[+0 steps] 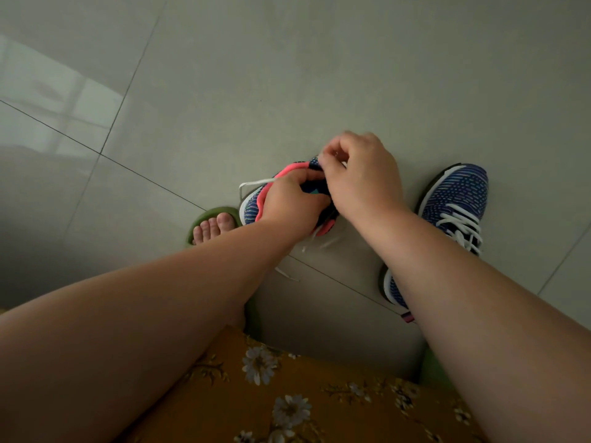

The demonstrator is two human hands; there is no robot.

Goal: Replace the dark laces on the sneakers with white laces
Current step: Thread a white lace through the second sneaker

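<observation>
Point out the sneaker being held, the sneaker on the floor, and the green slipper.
held sneaker (251, 208): head view, blue knit side beside the pink collar.
sneaker on the floor (457, 195): head view, knit toe area.
green slipper (213, 213): head view, front strap above the toes.

Bare forearms, mustard floral-print garment (287, 394), and green slipper (204, 219).

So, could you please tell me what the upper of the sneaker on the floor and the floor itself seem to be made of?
The sneaker on the floor seems to have a knitted textile upper: matte, with fine rows of blue and purple stitches. Its white laces look like flat woven fabric. The floor looks like glazed tile: straight dark joints and a soft window reflection.
</observation>
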